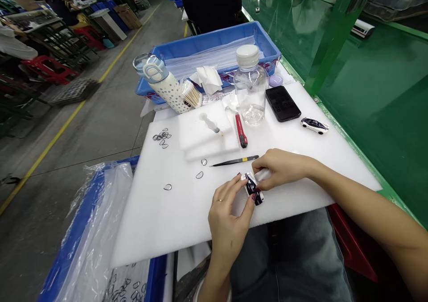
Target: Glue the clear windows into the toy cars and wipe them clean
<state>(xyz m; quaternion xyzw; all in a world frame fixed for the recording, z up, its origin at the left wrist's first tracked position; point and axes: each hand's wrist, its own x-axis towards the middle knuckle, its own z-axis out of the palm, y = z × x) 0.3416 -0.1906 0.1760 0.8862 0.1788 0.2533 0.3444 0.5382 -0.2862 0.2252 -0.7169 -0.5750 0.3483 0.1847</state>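
A small white and dark toy car (253, 189) is between the thumb and fingers of my left hand (230, 208), low over the white foam sheet. My right hand (277, 170) is closed on a soft white wad (263, 174), perhaps tissue, and its fingertips touch the car's side. Black tweezers (234, 161) with a yellow mark lie just beyond my hands. Several small dark-rimmed rings or lens-like pieces (167, 187) are scattered on the left, with a heap of them (162, 135) farther back. Another toy car (314, 126) stands at the right.
The white foam sheet (143, 221) bears a red cutter (240, 131), a syringe (210, 122) on a foam block, a clear bottle (250, 88), a phone (282, 103), cotton swabs (192, 95) and a dotted flask (169, 90). A blue bin (207, 41) is behind; a plastic-lined crate (76, 253) stands lower left.
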